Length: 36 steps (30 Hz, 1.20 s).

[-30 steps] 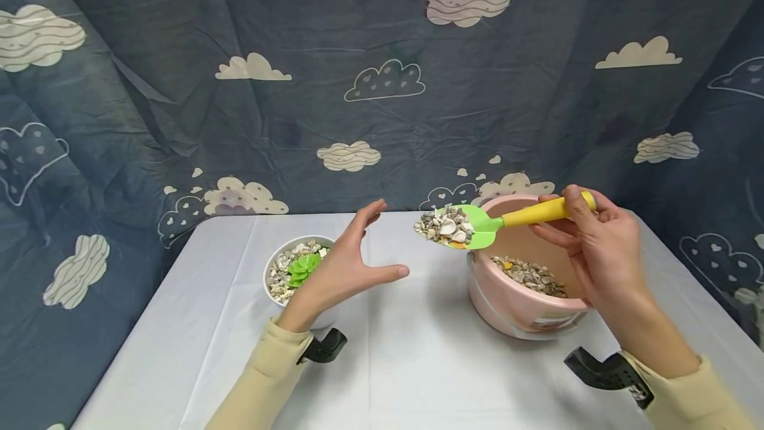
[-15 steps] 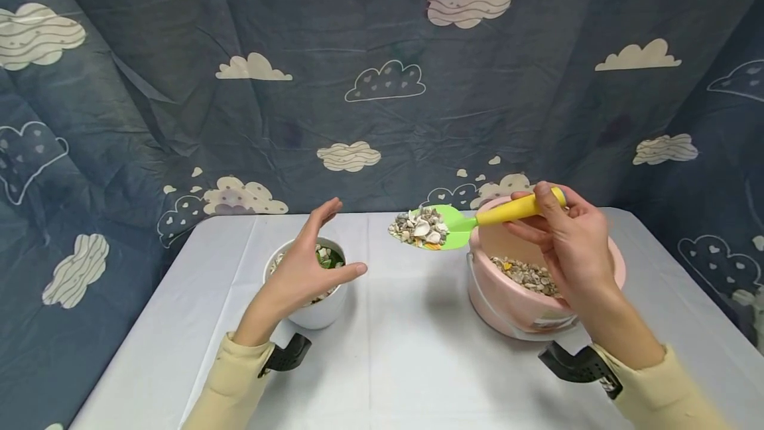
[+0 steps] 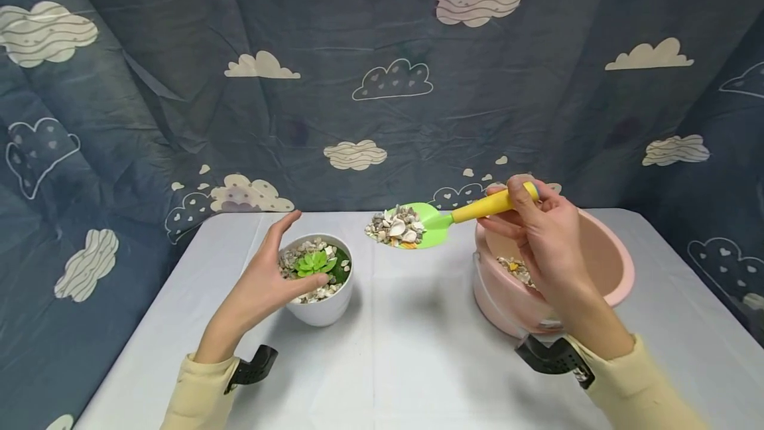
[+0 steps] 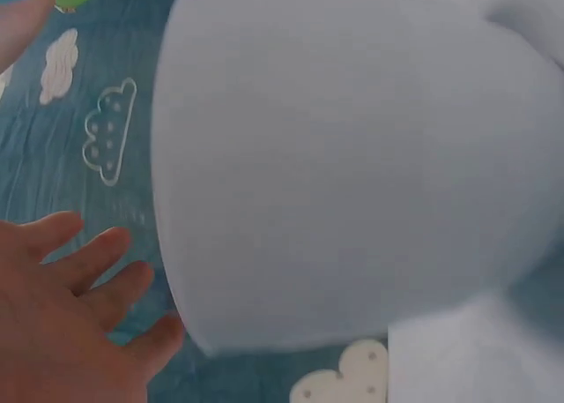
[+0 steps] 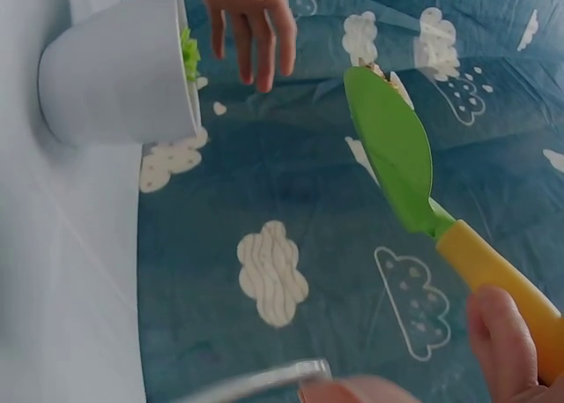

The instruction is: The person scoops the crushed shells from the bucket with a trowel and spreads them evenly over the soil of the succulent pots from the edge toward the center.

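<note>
My right hand grips the yellow handle of a small garden trowel. Its green blade bears a heap of shells and pebbles, nearly level, right of and higher than a white plant pot. Inside the pot a green succulent stands among pebbles, with a dark green patch at its right. My left hand is at the pot's left, fingers spread and thumb reaching in front of it. In the left wrist view the pot's wall fills the middle, apart from the thumb.
A pink bucket with a pale bail handle stands at the right, below my right hand, shells and pebbles inside. White cloth covers the table. A dark blue cloud-print curtain hangs behind and at both sides.
My right hand has carried the loaded trowel left, away from the bucket toward the pot. My left hand has drawn left and down, uncovering most of the pot and succulent.
</note>
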{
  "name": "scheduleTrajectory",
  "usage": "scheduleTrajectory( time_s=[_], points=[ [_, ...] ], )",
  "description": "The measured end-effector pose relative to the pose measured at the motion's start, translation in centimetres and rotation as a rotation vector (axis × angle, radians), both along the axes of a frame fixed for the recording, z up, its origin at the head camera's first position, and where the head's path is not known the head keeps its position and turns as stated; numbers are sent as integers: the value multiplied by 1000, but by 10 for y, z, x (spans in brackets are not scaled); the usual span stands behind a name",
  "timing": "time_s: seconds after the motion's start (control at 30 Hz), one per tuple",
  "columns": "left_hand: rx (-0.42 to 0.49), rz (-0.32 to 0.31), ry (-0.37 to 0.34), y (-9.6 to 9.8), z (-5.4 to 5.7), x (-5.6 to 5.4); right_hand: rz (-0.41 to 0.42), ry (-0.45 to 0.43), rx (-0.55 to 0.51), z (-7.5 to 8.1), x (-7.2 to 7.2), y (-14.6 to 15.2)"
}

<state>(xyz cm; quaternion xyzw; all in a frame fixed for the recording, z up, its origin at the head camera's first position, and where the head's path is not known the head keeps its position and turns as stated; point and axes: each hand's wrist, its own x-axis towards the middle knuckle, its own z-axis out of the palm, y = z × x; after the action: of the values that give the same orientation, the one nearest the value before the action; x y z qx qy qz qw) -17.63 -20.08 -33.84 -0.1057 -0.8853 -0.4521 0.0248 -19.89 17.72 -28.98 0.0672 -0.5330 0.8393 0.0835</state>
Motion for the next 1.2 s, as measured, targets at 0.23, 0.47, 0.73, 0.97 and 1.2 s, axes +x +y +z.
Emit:
scheduleTrajectory(
  time_s=[0.23, 0.47, 0.73, 0.97, 1.2],
  points=[
    [9, 12, -71, -13, -15, 3, 49, 7, -21, -5, -4, -22],
    [22, 7, -103, -19, -30, 2, 47, -12, 2, -12, -9, -45],
    [131, -48, -38, -26, -43, -3, 51, -27, 2, -24, -15, -67],
    [177, -56, -63, -25, -49, -5, 89, -68, -42, -35, -23, -78],
    [179, -49, -111, -26, -51, -4, 47, -74, -43, -44, -29, -86]
  ],
)
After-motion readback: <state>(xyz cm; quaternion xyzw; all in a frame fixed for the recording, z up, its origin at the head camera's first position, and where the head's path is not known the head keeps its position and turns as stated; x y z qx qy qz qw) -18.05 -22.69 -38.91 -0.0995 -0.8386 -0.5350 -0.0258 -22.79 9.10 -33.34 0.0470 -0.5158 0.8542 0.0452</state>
